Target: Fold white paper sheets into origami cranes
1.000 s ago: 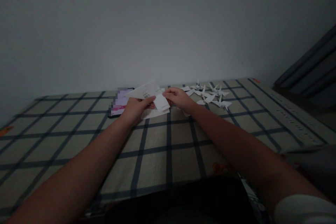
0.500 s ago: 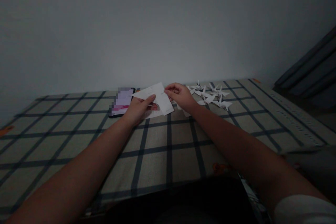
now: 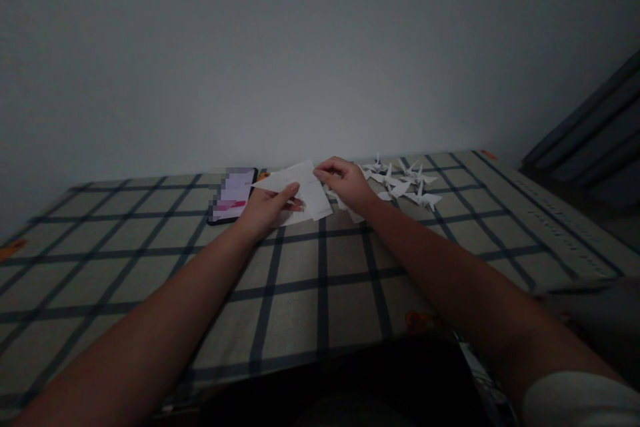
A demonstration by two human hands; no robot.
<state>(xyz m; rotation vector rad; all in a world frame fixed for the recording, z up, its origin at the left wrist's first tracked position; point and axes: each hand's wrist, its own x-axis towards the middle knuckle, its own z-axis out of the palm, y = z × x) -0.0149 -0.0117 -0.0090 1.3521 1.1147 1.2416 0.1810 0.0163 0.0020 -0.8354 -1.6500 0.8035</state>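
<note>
A white sheet of paper (image 3: 300,185) is held just above the checked cloth. My left hand (image 3: 265,209) pinches its lower left part, thumb on top. My right hand (image 3: 345,183) pinches its upper right corner with closed fingers. More white paper (image 3: 295,217) lies flat under the held sheet. Several folded white paper cranes (image 3: 403,181) lie right of my right hand.
A phone (image 3: 233,195) with a lit screen lies left of my left hand. The checked cloth (image 3: 320,280) covers the whole surface up to a plain wall. A dark curtain (image 3: 595,133) hangs at the far right. A dark object (image 3: 350,387) sits at the near edge.
The held sheet has swung down and flattened, its right corner moving right. Both hands have kept their hold and shifted slightly to the right.
</note>
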